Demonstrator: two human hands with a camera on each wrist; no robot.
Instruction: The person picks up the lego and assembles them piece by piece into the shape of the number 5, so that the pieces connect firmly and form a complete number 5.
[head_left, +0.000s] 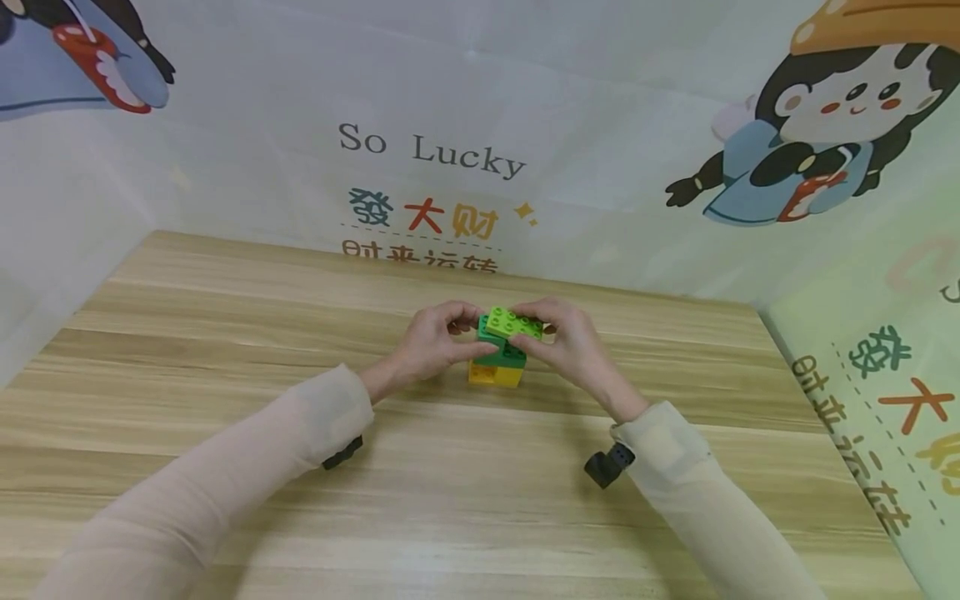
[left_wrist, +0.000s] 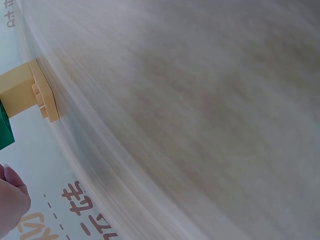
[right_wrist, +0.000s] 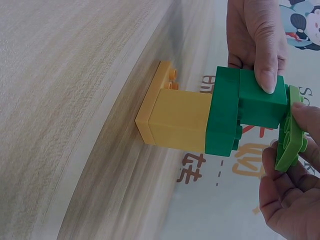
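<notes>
With the left hand [head_left: 429, 337] gripping the upper dark green block [right_wrist: 257, 110] of the stack [head_left: 497, 375] between both hands, the right hand [head_left: 573, 337] does best to level its pinched light green brick [head_left: 517, 323] over that block, then press straight down.

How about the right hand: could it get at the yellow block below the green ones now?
Probably not freely: the right hand pinches the light-green studded plate, though the yellow block shows an uncovered side.
</notes>
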